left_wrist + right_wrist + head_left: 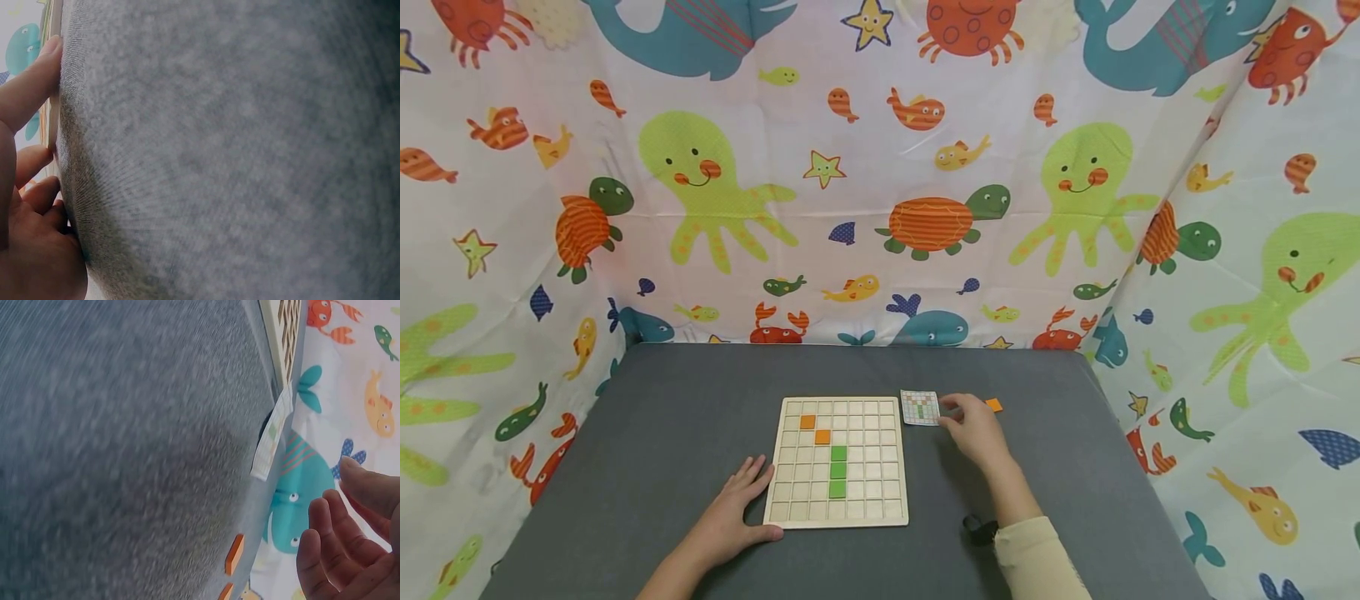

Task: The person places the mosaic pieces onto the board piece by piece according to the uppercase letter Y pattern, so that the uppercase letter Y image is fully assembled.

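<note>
A square wooden grid board (867,465) lies on the table with two orange tiles (823,437) set diagonally and a short column of green tiles (838,472). My left hand (730,510) rests at its left side, thumb by the near corner and fingers spread along the edge. To the right of the board lies a small white card (920,408) printed with a coloured grid. My right hand (976,428) is beside the card's right edge. In the right wrist view its fingers (320,519) are loosely bent with nothing between them.
Loose orange tiles (234,554) lie on the grey table (700,400) just past my right hand, partly hidden by it in the head view. A black strap (980,530) sits at my right wrist by the sleeve. Sea-animal curtains (865,292) stand around the table.
</note>
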Tool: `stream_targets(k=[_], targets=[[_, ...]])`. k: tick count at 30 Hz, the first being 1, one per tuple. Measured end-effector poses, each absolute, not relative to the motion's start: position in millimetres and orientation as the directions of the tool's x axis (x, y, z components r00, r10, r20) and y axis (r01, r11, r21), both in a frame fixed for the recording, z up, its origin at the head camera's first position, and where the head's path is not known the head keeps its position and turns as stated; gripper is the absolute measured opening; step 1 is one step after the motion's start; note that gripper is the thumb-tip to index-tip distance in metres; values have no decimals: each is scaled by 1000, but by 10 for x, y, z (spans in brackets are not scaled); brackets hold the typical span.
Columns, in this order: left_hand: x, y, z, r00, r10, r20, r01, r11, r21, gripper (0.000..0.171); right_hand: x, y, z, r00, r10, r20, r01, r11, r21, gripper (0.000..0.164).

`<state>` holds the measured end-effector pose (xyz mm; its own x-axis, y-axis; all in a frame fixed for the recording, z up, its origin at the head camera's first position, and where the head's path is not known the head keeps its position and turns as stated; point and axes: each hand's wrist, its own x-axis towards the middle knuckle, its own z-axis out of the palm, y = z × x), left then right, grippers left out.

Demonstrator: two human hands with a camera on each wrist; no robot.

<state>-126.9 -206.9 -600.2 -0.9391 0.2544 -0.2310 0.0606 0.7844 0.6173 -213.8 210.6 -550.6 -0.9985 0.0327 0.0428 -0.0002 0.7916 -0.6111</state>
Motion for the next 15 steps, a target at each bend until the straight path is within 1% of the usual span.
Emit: stream_targets(k=[5, 15], targets=[[-1266, -2063, -6006, -940, 247, -235, 56, 791, 609, 111, -2128, 2222, -5505, -998, 33, 45, -2, 781, -624, 35], [-1255, -2051, -5991, -942, 235, -241, 35, 780, 625, 112, -2174, 2468, -5560, -997, 59, 57, 11, 788, -615, 34]])
